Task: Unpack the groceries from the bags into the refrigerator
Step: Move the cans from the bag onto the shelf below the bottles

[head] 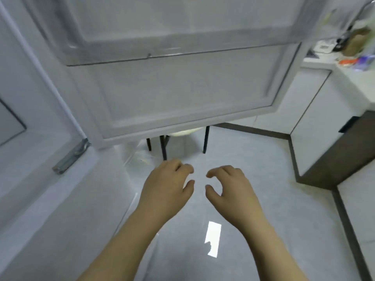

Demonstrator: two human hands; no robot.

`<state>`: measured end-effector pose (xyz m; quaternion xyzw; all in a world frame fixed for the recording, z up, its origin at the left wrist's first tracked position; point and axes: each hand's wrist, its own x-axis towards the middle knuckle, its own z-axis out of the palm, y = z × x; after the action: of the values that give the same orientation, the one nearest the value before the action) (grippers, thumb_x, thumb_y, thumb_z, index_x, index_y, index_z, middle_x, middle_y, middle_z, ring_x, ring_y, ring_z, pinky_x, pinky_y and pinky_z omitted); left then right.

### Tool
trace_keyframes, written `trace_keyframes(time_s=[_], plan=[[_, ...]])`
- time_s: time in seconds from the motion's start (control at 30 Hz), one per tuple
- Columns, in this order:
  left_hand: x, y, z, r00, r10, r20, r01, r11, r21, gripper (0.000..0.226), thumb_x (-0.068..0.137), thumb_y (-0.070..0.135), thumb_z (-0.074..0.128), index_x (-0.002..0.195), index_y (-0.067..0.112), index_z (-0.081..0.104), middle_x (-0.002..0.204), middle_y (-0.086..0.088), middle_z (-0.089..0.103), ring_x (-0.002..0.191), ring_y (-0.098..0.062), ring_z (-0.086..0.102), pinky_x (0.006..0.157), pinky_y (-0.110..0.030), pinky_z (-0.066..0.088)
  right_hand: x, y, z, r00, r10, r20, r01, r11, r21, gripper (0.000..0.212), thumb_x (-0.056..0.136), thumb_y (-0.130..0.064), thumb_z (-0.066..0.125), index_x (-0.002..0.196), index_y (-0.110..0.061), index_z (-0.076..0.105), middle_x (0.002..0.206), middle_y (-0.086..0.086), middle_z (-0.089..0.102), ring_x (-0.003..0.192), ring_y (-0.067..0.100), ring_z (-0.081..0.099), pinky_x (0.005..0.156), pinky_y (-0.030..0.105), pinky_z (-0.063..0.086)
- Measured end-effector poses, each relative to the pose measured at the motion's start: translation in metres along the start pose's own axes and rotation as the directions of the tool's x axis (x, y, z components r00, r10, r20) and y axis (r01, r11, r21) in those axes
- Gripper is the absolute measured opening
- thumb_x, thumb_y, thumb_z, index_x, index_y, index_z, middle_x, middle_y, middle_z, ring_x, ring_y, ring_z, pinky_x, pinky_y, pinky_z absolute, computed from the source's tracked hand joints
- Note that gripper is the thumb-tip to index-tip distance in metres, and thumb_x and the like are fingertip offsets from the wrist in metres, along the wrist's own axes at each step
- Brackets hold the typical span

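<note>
**Hand Status: Both Empty, Refrigerator Door Open**

Left hand (166, 185) and right hand (231, 189): extended side by side, palms down, fingers loosely curled, nothing held. The thumbs face each other, apart. Beneath them: grey floor (263, 169) with a bright light patch (213, 238). Ahead and above: refrigerator door (178, 92), swung open, with a clear door shelf (162, 43) at the top; its contents cannot be told. A metal hinge (71, 157) sits at the door's lower left. Black legs (206, 138) stand beyond the door's lower edge. Blurred items (351, 59) lie on the counter (365, 82), far right.

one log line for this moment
refrigerator door open | left hand empty, loosely curled | right hand empty, loosely curled | both over floor
</note>
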<state>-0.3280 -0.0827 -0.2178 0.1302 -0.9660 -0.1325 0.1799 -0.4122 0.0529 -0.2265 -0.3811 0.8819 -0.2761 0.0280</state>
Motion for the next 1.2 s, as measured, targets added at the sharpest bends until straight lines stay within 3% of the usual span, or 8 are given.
trace_keyframes(time_s=[0.23,0.33,0.4,0.53,0.73,0.93,1.2], plan=[[0.033,0.138,0.079,0.968,0.231,0.099,-0.221,0.970,-0.100,0.025,0.089,0.030,0.057,0.112,0.020,0.063,0.105,0.003,0.060,0.097,-0.019,0.057,0.070,-0.024,0.039,-0.070,0.124,-0.062,0.967,0.251,-0.047,-0.253,0.966,-0.057,0.029,0.092,-0.032,0.047,0.120,-0.028,0.052,0.122,-0.012,0.049,0.117,0.008,0.040,0.097,0.020,0.034],[0.042,0.186,0.104,0.937,0.319,0.141,-0.296,0.942,-0.158,0.028,0.091,0.033,0.053,0.115,0.021,0.061,0.111,0.003,0.058,0.105,-0.018,0.053,0.080,-0.027,0.042,-0.098,0.159,-0.088,0.932,0.355,-0.080,-0.360,0.930,-0.076,0.030,0.093,-0.034,0.045,0.122,-0.029,0.051,0.125,-0.012,0.048,0.118,0.008,0.040,0.098,0.021,0.035],[0.048,0.231,0.124,0.881,0.440,0.173,-0.406,0.892,-0.199,0.031,0.094,0.036,0.047,0.122,0.024,0.056,0.118,0.006,0.054,0.111,-0.013,0.049,0.084,-0.021,0.037,-0.126,0.189,-0.109,0.882,0.454,-0.130,-0.464,0.883,-0.067,0.031,0.093,-0.034,0.045,0.123,-0.029,0.050,0.127,-0.013,0.048,0.119,0.007,0.040,0.098,0.021,0.035],[0.057,0.312,0.154,0.751,0.618,0.235,-0.561,0.783,-0.268,0.034,0.097,0.040,0.039,0.128,0.030,0.046,0.125,0.011,0.047,0.112,-0.006,0.043,0.080,-0.011,0.031,-0.179,0.235,-0.144,0.761,0.609,-0.224,-0.632,0.774,-0.041,0.031,0.093,-0.034,0.044,0.124,-0.030,0.050,0.128,-0.014,0.047,0.118,0.006,0.040,0.099,0.021,0.033],[0.067,0.409,0.205,0.545,0.792,0.277,-0.713,0.611,-0.345,0.034,0.097,0.041,0.040,0.128,0.029,0.047,0.123,0.010,0.048,0.109,-0.008,0.046,0.087,-0.019,0.043,-0.241,0.289,-0.180,0.532,0.776,-0.338,-0.814,0.579,0.048,0.031,0.093,-0.034,0.044,0.123,-0.030,0.049,0.126,-0.014,0.047,0.119,0.007,0.038,0.100,0.021,0.032],[0.085,0.505,0.248,0.349,0.909,0.229,-0.804,0.416,-0.426,0.034,0.096,0.036,0.043,0.127,0.026,0.050,0.119,0.007,0.051,0.109,-0.012,0.047,0.080,-0.019,0.040,-0.279,0.345,-0.222,0.316,0.845,-0.431,-0.905,0.405,0.129,0.030,0.093,-0.032,0.044,0.122,-0.030,0.050,0.126,-0.015,0.047,0.121,0.007,0.036,0.100,0.021,0.031],[0.115,0.644,0.291,0.099,0.976,0.195,-0.863,0.182,-0.471,0.040,0.097,0.037,0.038,0.135,0.026,0.039,0.128,0.006,0.042,0.118,-0.013,0.039,0.091,-0.022,0.032,-0.312,0.420,-0.291,0.045,0.861,-0.506,-0.955,0.186,0.232,0.035,0.092,-0.035,0.044,0.127,-0.033,0.046,0.132,-0.016,0.043,0.125,0.008,0.034,0.104,0.024,0.028]])
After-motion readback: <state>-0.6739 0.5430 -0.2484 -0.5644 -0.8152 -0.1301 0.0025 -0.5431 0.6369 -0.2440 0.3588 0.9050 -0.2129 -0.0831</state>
